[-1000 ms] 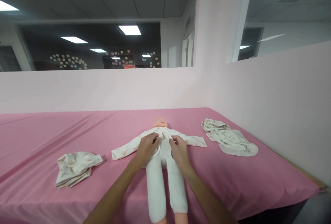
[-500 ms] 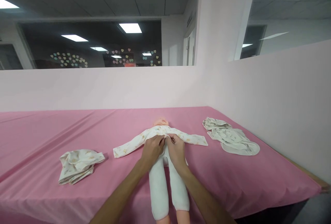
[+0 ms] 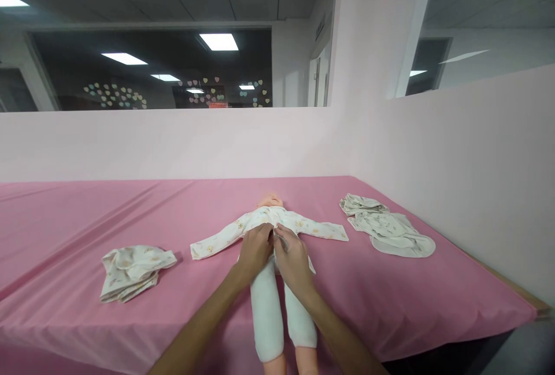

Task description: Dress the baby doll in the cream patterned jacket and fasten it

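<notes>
A baby doll (image 3: pixel 265 317) lies on its back, head away from me, legs toward me. It wears a white long-sleeved baby shirt (image 3: pixel 221 240) with a small yellow-orange print, its sleeves spread to both sides. Over the doll's middle, my left hand (image 3: pixel 255 249) and my right hand (image 3: pixel 292 256) meet, fingertips pinched on the front of the shirt. The bit of cloth or fastening between the fingers is too small to make out. My hands cover most of the doll's belly.
A folded printed baby garment (image 3: pixel 134 274) lies to the left. Crumpled white printed baby clothes (image 3: pixel 390 227) lie to the right. All rest on a pink sheet (image 3: pixel 87 213) over a table, against a white wall (image 3: pixel 173 144) behind and on the right.
My right hand's fingers have curled in and shifted slightly left and closer to my left hand. Both hands remain at the shirt front.
</notes>
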The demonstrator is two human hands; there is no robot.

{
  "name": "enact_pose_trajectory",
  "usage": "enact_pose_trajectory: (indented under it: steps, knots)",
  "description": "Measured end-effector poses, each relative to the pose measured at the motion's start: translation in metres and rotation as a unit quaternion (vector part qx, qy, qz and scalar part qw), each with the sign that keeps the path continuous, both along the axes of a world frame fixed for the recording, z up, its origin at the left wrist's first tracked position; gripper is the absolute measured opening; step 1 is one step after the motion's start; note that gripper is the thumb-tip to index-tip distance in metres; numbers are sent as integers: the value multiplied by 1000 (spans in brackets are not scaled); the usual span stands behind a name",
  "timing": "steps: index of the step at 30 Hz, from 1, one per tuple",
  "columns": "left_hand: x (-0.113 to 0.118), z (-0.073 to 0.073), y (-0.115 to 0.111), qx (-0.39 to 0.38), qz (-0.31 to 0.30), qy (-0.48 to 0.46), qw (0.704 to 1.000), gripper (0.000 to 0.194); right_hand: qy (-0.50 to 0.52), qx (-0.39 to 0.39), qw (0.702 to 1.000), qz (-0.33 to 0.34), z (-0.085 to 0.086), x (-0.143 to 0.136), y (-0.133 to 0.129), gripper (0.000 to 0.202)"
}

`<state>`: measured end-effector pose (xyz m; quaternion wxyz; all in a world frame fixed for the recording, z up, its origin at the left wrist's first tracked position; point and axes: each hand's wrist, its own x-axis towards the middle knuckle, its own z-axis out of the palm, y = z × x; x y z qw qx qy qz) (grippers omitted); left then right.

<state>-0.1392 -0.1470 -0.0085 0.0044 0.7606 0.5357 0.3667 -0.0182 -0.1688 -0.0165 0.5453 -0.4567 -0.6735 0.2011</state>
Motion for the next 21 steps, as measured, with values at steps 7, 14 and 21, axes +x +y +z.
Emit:
enact_pose_trajectory:
  steps: [7,14,21]
  knots:
    - [-14,10,5,-171,-159,-208,950,26,-24,26,999,17,4,4,-1,32]
    - [-12,8,11,-157,-145,-259,942,33,-12,-8,1000,12,-1,5,1,36]
    - [-16,18,6,-237,-160,-327,901,23,-82,38,996,-10,0,4,-1,33]
